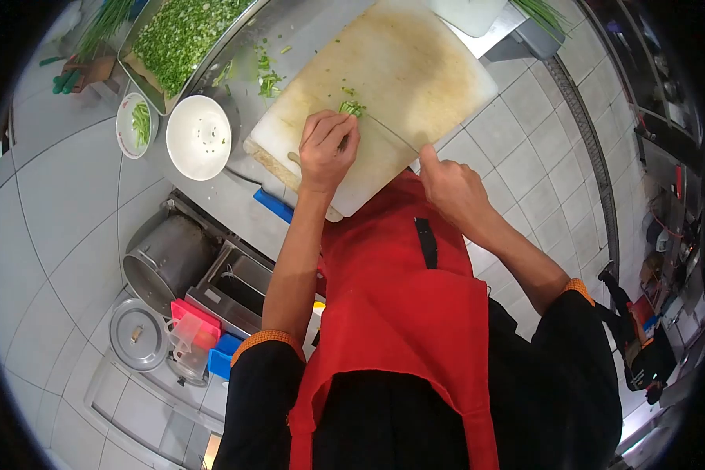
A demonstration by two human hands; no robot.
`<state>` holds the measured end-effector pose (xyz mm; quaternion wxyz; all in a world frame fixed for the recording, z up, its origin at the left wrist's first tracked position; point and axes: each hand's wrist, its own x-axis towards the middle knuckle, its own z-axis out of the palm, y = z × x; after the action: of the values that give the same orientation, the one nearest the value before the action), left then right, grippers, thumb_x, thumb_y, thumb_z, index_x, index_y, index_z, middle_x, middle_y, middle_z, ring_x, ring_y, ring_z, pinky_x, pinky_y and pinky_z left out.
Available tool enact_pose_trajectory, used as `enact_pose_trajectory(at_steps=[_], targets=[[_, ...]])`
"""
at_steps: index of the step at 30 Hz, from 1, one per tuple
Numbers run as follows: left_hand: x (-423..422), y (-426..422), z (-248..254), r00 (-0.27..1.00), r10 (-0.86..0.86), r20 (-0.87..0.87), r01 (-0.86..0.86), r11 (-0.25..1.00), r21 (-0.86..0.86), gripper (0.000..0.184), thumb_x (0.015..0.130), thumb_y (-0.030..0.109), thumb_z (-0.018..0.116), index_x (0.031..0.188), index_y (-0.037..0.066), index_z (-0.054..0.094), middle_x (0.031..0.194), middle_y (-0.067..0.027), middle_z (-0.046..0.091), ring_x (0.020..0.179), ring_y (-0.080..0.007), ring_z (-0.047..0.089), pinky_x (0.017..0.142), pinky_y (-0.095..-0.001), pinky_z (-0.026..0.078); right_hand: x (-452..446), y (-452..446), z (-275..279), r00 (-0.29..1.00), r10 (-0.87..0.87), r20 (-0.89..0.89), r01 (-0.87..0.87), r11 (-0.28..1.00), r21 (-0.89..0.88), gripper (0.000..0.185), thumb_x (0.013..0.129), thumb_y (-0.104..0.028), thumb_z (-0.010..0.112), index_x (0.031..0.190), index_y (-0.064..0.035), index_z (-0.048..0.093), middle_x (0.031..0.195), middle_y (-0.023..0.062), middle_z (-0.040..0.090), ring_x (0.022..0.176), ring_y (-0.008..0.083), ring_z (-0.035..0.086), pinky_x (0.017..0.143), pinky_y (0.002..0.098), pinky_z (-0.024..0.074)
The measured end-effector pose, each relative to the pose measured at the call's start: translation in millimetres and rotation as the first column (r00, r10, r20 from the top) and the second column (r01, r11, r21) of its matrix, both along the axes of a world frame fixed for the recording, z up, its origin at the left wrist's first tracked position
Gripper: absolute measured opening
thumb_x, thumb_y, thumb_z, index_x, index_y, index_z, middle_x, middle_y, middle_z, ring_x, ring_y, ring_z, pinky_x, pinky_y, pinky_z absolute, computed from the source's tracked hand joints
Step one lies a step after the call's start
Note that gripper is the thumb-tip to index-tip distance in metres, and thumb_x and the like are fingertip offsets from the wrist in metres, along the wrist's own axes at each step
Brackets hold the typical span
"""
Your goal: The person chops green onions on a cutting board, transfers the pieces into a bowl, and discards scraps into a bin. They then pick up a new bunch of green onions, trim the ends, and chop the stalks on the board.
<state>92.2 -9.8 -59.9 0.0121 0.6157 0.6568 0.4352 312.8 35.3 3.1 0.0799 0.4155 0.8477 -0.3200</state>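
Observation:
On the worn cutting board (423,55), my left hand (327,150) is closed around a small bunch of green onions (352,108), whose green ends poke out past the fingers. My right hand (453,188) is wrapped around the handle of a knife, its handle hidden in the fist. The thin knife blade (393,135) points from the right hand toward the green onions, its tip end close to them. A few chopped green bits (348,91) lie on the board just beyond the bunch.
A metal tray of chopped green onions (188,39) stands at upper left, beside a white bowl (199,139) and a smaller bowl with green pieces (139,125). A blue-handled tool (274,205) lies beside the board. Below left are a large pot (168,258) and a lid (138,334).

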Motion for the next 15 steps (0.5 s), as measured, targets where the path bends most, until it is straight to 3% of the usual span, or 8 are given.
enact_pose_trajectory(at_steps=[11, 15], targets=[[-1.2, 0.3, 0.1, 1.0, -0.001, 0.03, 0.001, 1.0, -0.002, 0.021, 0.067, -0.007, 0.078, 0.084, 0.004, 0.073, 0.085, -0.0066, 0.069, 0.083, -0.0243, 0.065, 0.072, -0.0327, 0.055, -45.5, 14.2, -8.6, 0.999, 0.032, 0.0, -0.032, 0.999, 0.027, 0.008, 0.089, -0.008, 0.048, 0.092, -0.003, 0.043, 0.064, 0.0221, 0.063, 0.061, 0.0419, 0.065, 0.053, 0.0522, 0.0527], [-2.0, 0.5, -1.6, 1.0, -0.015, 0.016, 0.015, 1.0, 0.011, 0.02, 0.067, -0.007, 0.077, 0.084, 0.003, 0.072, 0.086, -0.007, 0.068, 0.083, -0.0252, 0.064, 0.071, -0.0335, 0.055, -22.3, 3.1, -8.9, 1.0, 0.003, -0.02, -0.002, 0.999, 0.044, 0.009, 0.09, -0.01, 0.049, 0.092, -0.0038, 0.043, 0.064, 0.0222, 0.063, 0.06, 0.0411, 0.065, 0.052, 0.0519, 0.0524]])
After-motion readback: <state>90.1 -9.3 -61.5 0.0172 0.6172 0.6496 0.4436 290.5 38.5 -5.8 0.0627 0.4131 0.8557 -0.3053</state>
